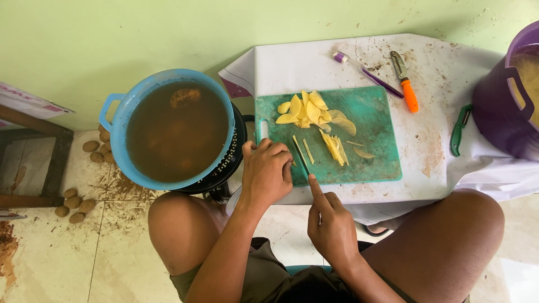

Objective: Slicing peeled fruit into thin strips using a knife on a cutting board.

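A green cutting board [376, 120] lies on a small white-covered table [314, 64]. Yellow potato slices [306, 110] are heaped at its far left, and thin potato sticks [334, 148] lie in the middle. My left hand [266, 171] is curled at the board's near-left edge, fingers bent over something I cannot make out. My right hand [331, 221] grips a knife [301, 155], index finger stretched along its back, the thin blade resting on the board between both hands.
A blue basin [115, 115] of murky brown water sits on a black stand at the left. Small potatoes [76, 202] lie on the tiled floor. On the table are an orange-handled peeler [408, 90], a purple-handled tool [370, 73], a green peeler [459, 130] and a purple bucket [497, 106].
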